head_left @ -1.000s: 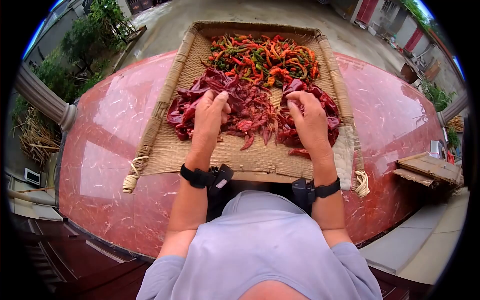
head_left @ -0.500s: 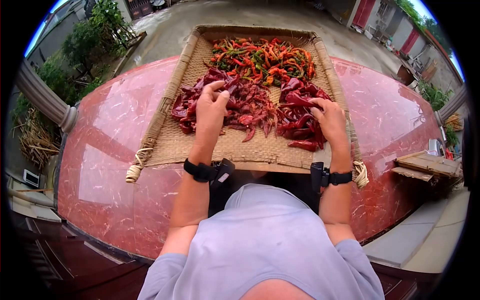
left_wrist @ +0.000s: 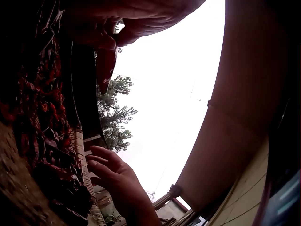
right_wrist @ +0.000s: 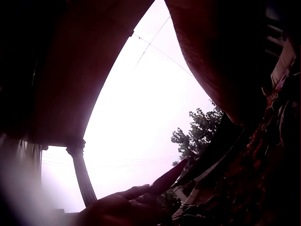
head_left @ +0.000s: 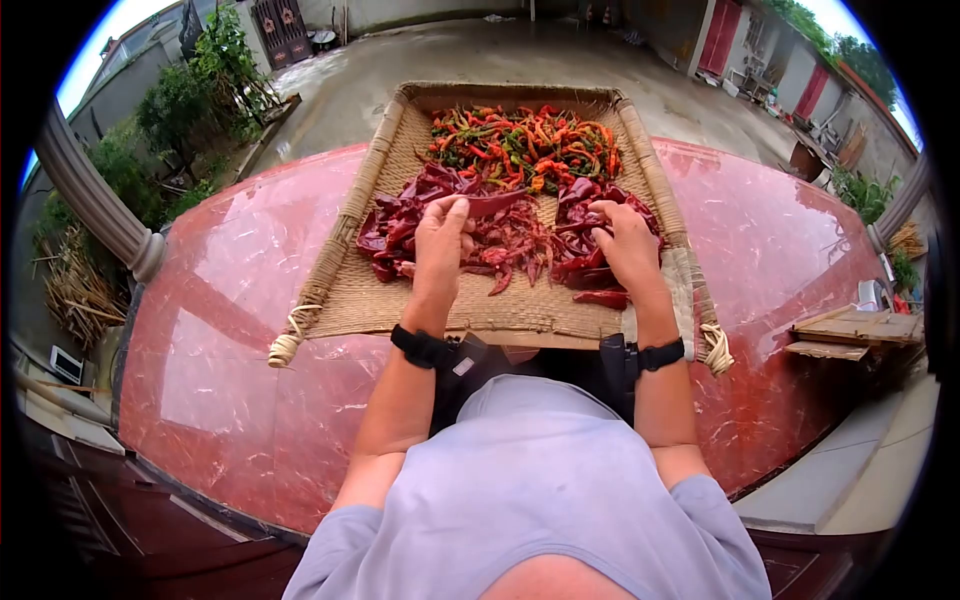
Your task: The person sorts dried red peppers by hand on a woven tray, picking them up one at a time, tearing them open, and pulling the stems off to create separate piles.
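A dark red dried pepper (head_left: pixel 492 204) is pinched between the thumb and fingers of the left hand (head_left: pixel 440 245), above the middle of the woven tray (head_left: pixel 450 312). In the left wrist view that pepper (left_wrist: pixel 106 68) hangs from the fingertips. Over the right-hand heap of dark red peppers (head_left: pixel 580 262) is the right hand (head_left: pixel 630 250), fingers bent loosely with nothing seen between them. More dark red peppers (head_left: pixel 385 228) lie at the tray's left, small shrivelled ones (head_left: pixel 505 240) in the middle, and orange and green ones (head_left: pixel 530 145) at the far end.
A pale cloth patch (head_left: pixel 682 290) covers the tray's near right corner. Red polished stone floor (head_left: pixel 240 350) surrounds the tray. Wooden boards (head_left: pixel 860 328) stand at the right, columns (head_left: pixel 105 215) rise at both sides, and plants grow at the left.
The left hand has taken hold of a long red pepper, after being raised with none seen in it. The right hand has moved left over its heap. The head view has tilted up slightly.
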`<state>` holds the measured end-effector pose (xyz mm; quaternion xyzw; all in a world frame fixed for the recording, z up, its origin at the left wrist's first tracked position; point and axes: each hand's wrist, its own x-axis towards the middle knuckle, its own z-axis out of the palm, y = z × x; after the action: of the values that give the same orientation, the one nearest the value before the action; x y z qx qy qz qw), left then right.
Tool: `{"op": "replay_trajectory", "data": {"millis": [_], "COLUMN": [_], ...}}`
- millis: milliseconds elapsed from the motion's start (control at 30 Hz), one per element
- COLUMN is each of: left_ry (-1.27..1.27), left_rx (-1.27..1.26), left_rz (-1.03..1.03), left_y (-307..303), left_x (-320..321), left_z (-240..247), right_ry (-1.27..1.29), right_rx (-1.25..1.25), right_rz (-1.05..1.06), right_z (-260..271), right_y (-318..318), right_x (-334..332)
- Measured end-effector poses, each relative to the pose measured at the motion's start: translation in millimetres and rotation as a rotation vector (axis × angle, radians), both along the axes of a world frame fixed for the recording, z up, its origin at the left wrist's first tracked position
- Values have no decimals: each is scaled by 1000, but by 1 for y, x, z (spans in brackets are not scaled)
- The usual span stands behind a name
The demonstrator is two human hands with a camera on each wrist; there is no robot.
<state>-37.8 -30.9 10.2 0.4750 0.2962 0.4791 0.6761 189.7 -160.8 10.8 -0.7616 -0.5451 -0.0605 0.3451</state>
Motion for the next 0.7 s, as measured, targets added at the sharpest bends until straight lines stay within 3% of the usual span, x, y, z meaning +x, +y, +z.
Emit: {"op": "replay_trajectory", "data": {"millis": [100, 233, 433, 567, 633, 700], "left_ry": [-72, -101, -37, 93, 146, 103], "left_rx": [-41, -202, -76, 9, -7, -25], "left_rz": [212, 340, 341, -132, -303, -321], "left_y": [20, 21, 5, -7, -24, -34], "left_x": [-14, -25, -13, 6, 18, 29], "left_z": [-11, -3, -2, -2, 7, 1], "right_ry": [-160, -259, -283, 135, 484, 671], "right_rx": [-104, -241, -43, 269, 262, 225], "right_rz": [-40, -67, -118, -50, 92, 327], "right_z": [-14, -28, -37, -12, -5, -2], "right_y": [17, 30, 33, 27, 27, 24], "right_x": [15, 20, 30, 1, -20, -39]}}
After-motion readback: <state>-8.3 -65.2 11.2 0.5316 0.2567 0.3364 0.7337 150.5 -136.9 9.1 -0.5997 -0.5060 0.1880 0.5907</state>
